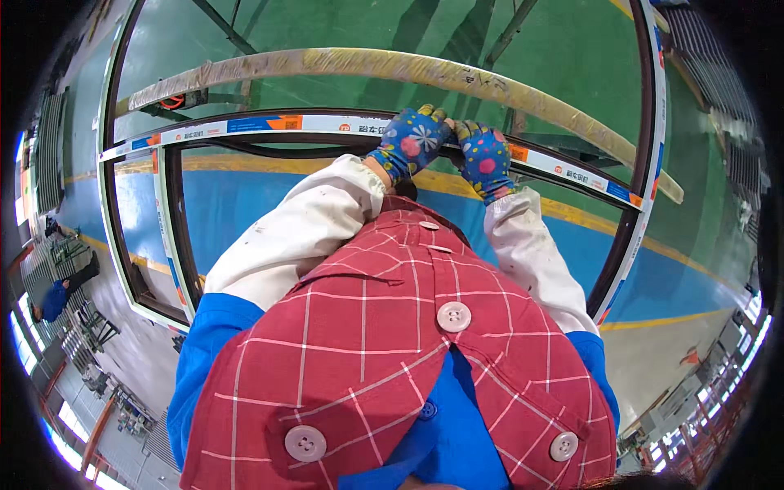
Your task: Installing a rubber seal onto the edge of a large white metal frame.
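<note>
A large window frame [327, 124] with dark profiles and printed protective film lies across in front of me. Both my hands, in blue patterned gloves with bare fingertips, are close together at its crossbar. My left hand [411, 144] is closed, its fingers bent over the bar. A slack black strip [286, 152], like a rubber seal, sags below the bar and runs to this hand. Right beside it, my right hand [483, 157] is also closed, with curled fingers resting at the bar. What lies under its fingers is hidden.
Beyond the crossbar lies a long film-wrapped bar [327, 64]. A dark tool with a red part [173, 102] sits at the left under it. Metal stand legs [510, 33] show beneath. Far left, a person in blue [57, 300] is near stacked profiles [51, 155].
</note>
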Demonstrator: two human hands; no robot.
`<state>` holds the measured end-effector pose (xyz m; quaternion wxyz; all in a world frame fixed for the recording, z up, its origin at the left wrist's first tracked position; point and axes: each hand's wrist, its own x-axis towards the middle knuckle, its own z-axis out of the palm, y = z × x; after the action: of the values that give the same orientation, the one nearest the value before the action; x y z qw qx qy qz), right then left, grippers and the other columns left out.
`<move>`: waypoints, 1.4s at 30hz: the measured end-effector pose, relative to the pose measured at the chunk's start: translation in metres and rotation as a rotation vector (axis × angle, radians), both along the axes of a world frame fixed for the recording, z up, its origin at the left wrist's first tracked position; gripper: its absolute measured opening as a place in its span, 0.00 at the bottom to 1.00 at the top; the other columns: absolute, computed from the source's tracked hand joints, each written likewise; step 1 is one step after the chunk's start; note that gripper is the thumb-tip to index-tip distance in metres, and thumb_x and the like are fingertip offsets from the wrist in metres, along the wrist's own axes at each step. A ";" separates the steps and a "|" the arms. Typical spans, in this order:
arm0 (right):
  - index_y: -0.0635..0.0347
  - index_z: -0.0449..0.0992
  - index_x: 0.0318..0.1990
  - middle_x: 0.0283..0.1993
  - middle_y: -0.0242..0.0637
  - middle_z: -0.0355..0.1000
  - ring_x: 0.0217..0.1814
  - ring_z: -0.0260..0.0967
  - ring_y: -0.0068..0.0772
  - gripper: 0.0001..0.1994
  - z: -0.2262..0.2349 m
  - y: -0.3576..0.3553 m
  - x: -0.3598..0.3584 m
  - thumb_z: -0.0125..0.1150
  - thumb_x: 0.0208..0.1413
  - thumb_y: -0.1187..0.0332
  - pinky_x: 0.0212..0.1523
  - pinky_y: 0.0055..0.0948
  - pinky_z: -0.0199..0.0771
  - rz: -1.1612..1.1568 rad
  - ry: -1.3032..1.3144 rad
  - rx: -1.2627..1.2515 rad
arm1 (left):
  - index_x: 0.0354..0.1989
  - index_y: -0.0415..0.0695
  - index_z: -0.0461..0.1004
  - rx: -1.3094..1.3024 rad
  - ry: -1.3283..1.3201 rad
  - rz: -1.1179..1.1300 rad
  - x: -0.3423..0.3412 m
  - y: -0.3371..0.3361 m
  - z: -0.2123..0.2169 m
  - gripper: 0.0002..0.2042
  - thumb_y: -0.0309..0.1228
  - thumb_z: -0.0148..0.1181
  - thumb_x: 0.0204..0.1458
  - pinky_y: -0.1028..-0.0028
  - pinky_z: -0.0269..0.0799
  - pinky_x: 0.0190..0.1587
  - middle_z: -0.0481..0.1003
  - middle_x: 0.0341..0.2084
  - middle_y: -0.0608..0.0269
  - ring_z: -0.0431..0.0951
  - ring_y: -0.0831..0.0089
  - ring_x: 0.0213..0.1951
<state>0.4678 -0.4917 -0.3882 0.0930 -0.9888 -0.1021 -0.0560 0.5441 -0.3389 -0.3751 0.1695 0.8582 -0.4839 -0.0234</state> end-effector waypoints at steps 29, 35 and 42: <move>0.49 0.67 0.53 0.46 0.36 0.69 0.50 0.65 0.37 0.30 -0.012 0.095 0.027 0.64 0.36 0.59 0.52 0.39 0.59 -0.152 -0.037 -0.128 | 0.41 0.44 0.69 -0.120 0.014 -0.001 0.041 0.128 0.001 0.20 0.31 0.62 0.34 0.62 0.69 0.39 0.71 0.36 0.51 0.71 0.53 0.40; 0.49 0.60 0.58 0.50 0.37 0.66 0.52 0.61 0.38 0.38 0.000 0.166 0.052 0.66 0.34 0.57 0.54 0.38 0.56 -0.102 -0.067 -0.106 | 0.38 0.35 0.72 -0.491 1.398 0.793 0.008 0.299 -0.051 0.14 0.29 0.62 0.45 0.70 0.75 0.38 0.76 0.30 0.54 0.78 0.64 0.32; 0.51 0.60 0.58 0.49 0.35 0.66 0.50 0.63 0.35 0.39 0.003 0.202 0.070 0.67 0.33 0.58 0.54 0.38 0.57 -0.088 0.000 -0.135 | 0.44 0.35 0.71 -1.223 1.640 0.618 0.028 0.260 -0.048 0.14 0.28 0.58 0.49 0.70 0.74 0.41 0.75 0.36 0.55 0.77 0.65 0.36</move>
<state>0.5380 -0.2896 -0.3856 0.0236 -0.9964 -0.0619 -0.0529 0.5716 -0.0785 -0.4231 0.8435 0.4349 0.0868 -0.3031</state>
